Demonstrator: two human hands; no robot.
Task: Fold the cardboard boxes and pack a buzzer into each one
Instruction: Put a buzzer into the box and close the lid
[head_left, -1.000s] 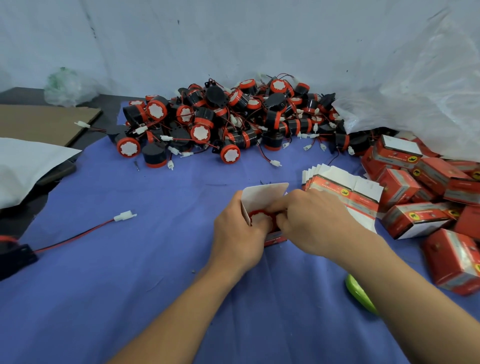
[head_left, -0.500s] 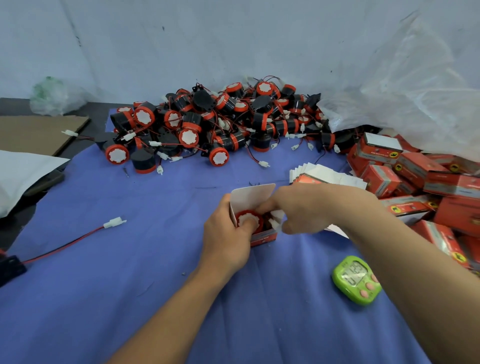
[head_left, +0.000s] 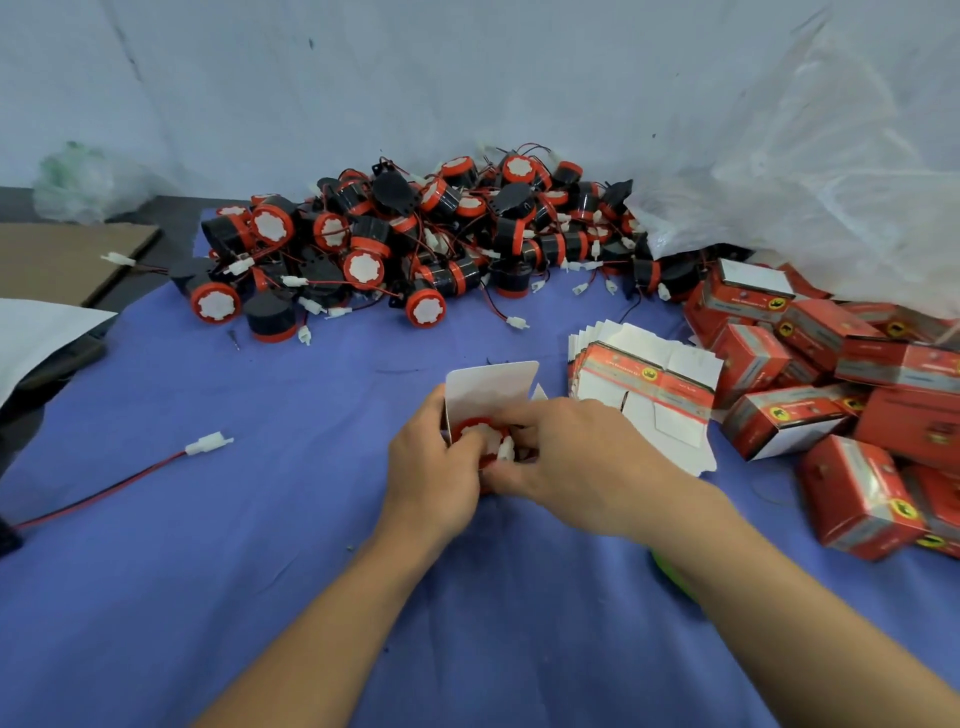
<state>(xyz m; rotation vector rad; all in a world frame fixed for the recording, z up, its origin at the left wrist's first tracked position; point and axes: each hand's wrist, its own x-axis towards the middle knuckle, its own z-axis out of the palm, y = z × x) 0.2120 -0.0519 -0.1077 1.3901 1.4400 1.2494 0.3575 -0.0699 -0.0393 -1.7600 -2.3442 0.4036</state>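
In the middle of the blue cloth stands an open cardboard box (head_left: 491, 384), its white top flap raised. Inside it sits a red and black buzzer (head_left: 467, 429) with a white face. My left hand (head_left: 434, 470) grips the box from the left side. My right hand (head_left: 576, 460) reaches in from the right, its fingers pinching the buzzer's white connector (head_left: 505, 448) at the box mouth. A stack of flat unfolded boxes (head_left: 644, 384) lies just right of my hands. A large heap of loose buzzers (head_left: 415, 244) fills the back of the cloth.
Several closed red boxes (head_left: 831, 395) pile up at the right under a clear plastic bag (head_left: 810, 171). A stray red wire with a white plug (head_left: 208, 444) lies at left. A green timer (head_left: 670, 571) peeks out under my right forearm. Brown cardboard (head_left: 62, 260) lies far left.
My right hand has come back down over the box mouth, pressing the connector in beside the buzzer. My forearm now covers most of the green timer. The view shifted slightly.
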